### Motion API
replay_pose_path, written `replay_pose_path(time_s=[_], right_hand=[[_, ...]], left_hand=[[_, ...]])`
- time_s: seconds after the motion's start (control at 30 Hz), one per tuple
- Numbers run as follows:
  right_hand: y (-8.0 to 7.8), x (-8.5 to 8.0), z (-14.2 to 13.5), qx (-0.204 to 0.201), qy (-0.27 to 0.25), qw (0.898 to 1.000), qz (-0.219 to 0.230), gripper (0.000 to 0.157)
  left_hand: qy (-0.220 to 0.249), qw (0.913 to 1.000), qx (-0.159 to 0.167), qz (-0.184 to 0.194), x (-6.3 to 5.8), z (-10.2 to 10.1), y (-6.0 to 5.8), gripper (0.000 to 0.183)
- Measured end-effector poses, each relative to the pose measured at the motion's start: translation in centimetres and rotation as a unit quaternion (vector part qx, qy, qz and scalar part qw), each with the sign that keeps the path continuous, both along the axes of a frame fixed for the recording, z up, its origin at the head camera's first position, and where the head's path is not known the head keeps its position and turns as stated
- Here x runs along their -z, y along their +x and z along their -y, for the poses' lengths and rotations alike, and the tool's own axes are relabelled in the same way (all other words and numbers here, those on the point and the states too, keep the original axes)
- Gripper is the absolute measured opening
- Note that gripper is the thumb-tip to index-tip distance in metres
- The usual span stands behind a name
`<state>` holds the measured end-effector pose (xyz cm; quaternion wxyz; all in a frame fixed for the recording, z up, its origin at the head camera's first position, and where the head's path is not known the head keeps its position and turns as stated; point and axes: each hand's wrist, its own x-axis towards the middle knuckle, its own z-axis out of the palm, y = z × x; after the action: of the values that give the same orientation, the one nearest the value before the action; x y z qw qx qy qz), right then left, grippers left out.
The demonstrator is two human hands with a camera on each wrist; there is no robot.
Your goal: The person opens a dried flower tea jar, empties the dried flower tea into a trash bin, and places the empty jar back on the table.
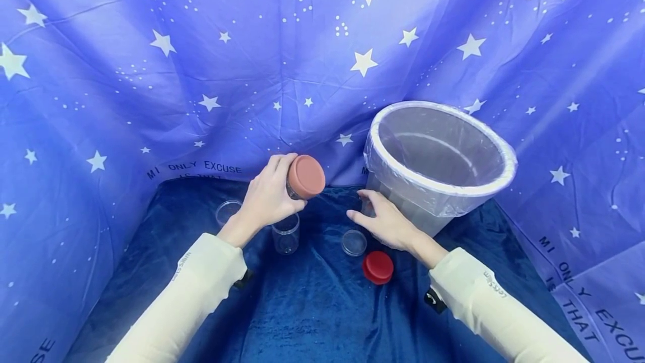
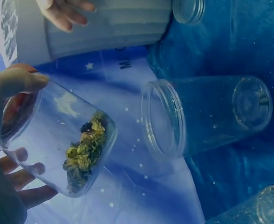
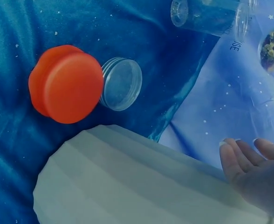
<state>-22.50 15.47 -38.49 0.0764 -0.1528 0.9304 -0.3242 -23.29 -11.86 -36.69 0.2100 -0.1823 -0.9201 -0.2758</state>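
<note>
My left hand (image 1: pixel 267 195) grips a clear jar with a terracotta-coloured lid (image 1: pixel 307 177), raised over the cloth and tilted. Inside it, small dried yellow-green flowers (image 2: pixel 85 151) lie gathered at the bottom, as the left wrist view shows. Just below stands an upright clear jar (image 1: pixel 286 237) with an uncovered threaded mouth (image 2: pixel 162 119). Another clear container (image 1: pixel 228 212) is partly hidden behind my left hand. My right hand (image 1: pixel 385 222) hovers beside the bin with its fingers loosely spread, holding nothing. Near it lie a clear threaded lid (image 1: pixel 354 243) and a red lid (image 1: pixel 378 267).
A pale ribbed bin (image 1: pixel 423 206) with a clear plastic liner over its rim stands at the right back. Dark blue cloth (image 1: pixel 312 307) covers the surface, with some wrinkles. Star-printed blue fabric (image 1: pixel 282 71) hangs around the back and sides.
</note>
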Motion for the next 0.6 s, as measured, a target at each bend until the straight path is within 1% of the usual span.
replay_pose_path(time_s=[0.2,0.37,0.6], right_hand=[[-0.1,-0.5,0.2,-0.006,-0.021,1.000,0.004,0.073],[0.0,-1.1,0.5,-0.010,-0.043,0.999,0.016,0.077],[0.4,-1.6,1.2,-0.036,-0.053,0.998,-0.002,0.077]], left_hand=[[-0.018,0.9998,0.010,-0.001,-0.3,-1.0,0.4,0.089],[-0.040,0.9989,0.025,0.009,-0.4,-2.1,0.8,0.090],[-0.065,0.9967,0.039,0.029,-0.3,-3.3,1.3,0.091]])
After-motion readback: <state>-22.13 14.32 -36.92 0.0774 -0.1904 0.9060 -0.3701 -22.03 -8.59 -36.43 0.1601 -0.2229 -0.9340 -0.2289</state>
